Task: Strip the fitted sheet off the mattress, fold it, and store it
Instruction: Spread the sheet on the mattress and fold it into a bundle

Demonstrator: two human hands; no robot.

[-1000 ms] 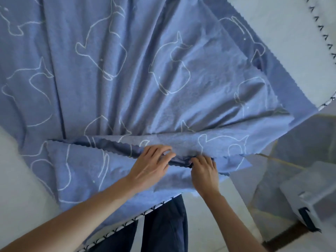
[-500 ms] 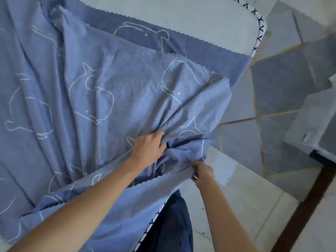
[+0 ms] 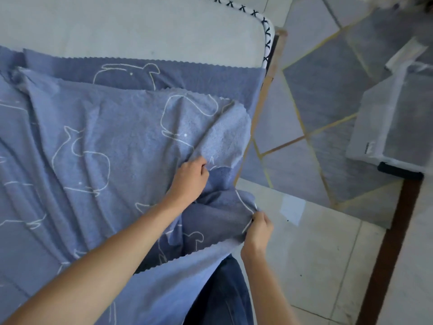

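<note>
Right hand (image 3: 257, 228): pinched the near corner of the fitted sheet (image 3: 105, 141), just off the bed edge. Left hand (image 3: 189, 181): fingers curled, gripping a fold just beyond. The fitted sheet lay part-folded on the mattress (image 3: 140, 26), its long axis running leftward from both hands.

Head-worn wide-angle view, facing steeply down, close above mattress (image 3: 140, 26) and floor (image 3: 304, 254)

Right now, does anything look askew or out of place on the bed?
The sheet lies wrinkled and crooked on the mattress, its scalloped edges misaligned. The left hand and right hand grip it. Nothing looks torn.
</note>
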